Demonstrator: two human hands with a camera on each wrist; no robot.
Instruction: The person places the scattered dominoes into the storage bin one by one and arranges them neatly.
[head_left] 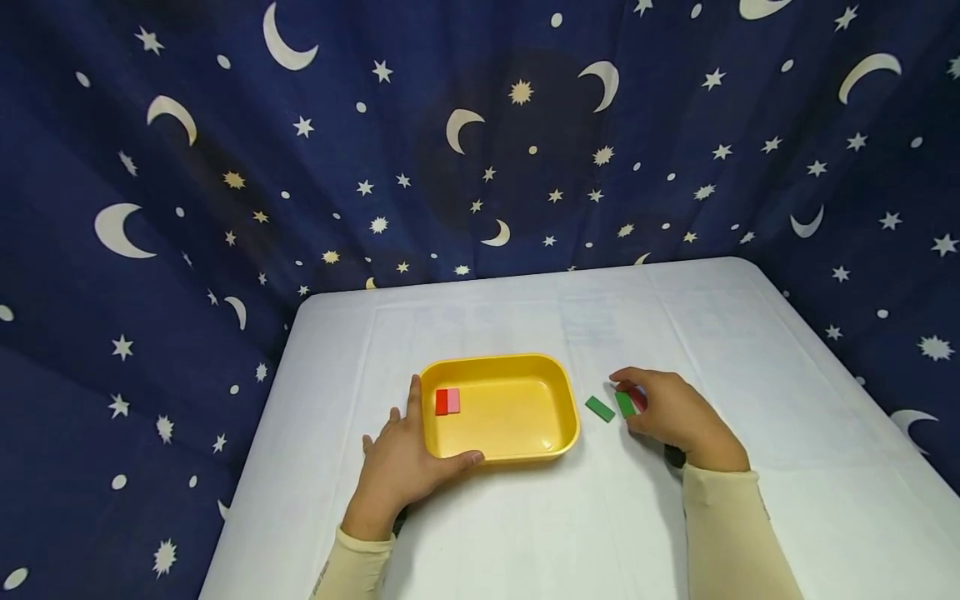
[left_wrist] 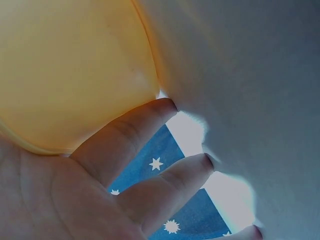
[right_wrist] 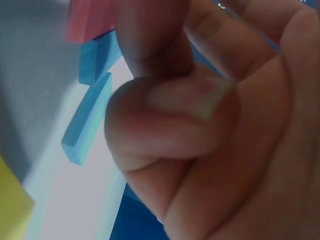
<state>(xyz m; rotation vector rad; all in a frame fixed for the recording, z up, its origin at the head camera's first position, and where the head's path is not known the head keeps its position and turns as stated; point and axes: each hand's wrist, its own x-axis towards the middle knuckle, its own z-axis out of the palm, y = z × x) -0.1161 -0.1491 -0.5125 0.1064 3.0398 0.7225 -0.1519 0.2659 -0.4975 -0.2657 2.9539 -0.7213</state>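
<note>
My left hand point(head_left: 401, 458) rests spread at the left front corner of a yellow tray point(head_left: 495, 456), thumb along the front rim and index finger up the left side. In the left wrist view its straight fingers point(left_wrist: 132, 132) lie against the tray's wall. A red block point(head_left: 441, 402) and a pink block point(head_left: 453, 401) lie side by side inside the tray. Right of the tray, my right hand point(head_left: 678, 415) arches over a green block point(head_left: 625, 405) and a red block point(head_left: 639, 398), thumb close to the green one; I cannot tell whether it grips either.
Another green block point(head_left: 600, 408) lies on the white table point(head_left: 540, 533) between the tray and my right hand; it looks bluish in the right wrist view. A dark blue curtain point(head_left: 420, 200) with moons and stars surrounds the table's back and sides.
</note>
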